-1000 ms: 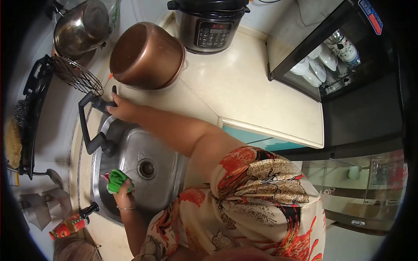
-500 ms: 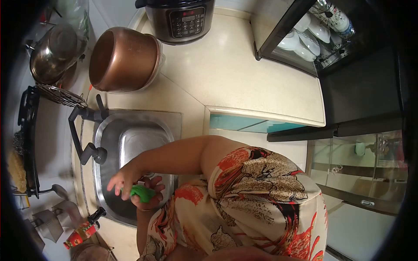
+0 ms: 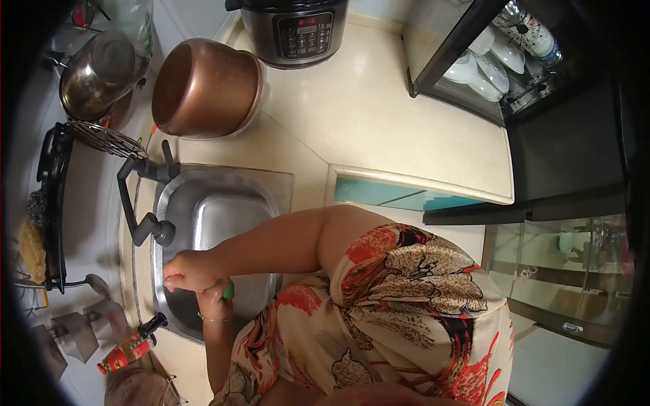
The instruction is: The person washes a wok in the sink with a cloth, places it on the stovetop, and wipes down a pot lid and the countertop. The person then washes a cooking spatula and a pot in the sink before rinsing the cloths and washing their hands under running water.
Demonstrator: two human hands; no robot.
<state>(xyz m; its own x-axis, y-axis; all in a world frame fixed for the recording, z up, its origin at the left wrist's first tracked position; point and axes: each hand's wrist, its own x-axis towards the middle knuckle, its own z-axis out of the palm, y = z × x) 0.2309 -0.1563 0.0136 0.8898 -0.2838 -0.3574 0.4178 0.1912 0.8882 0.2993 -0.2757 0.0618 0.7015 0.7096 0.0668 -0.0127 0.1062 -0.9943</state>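
Over the steel sink (image 3: 237,193), my two hands are pressed together around a crumpled green cloth (image 3: 228,291), of which only a small bit shows. My left hand (image 3: 215,301), with a thin bracelet at the wrist, is closed on the cloth from below in the picture. My right hand (image 3: 193,272) is curled into a fist against the left one and covers most of the cloth. The dark grey faucet (image 3: 145,223) stands just beyond the hands, its spout apart from them.
A copper-coloured pot (image 3: 210,88) lies on its side on the counter (image 3: 379,101), near an electric pressure cooker (image 3: 298,34). A red-labelled bottle (image 3: 128,352) stands by the sink. Utensils and a black rack (image 3: 54,210) hang on the wall. A dish cabinet (image 3: 474,74) holds white bowls.
My right hand has closed over the green cloth, which lay more exposed in my left hand before. Both hands are now drawn together and the fingers have curled in.
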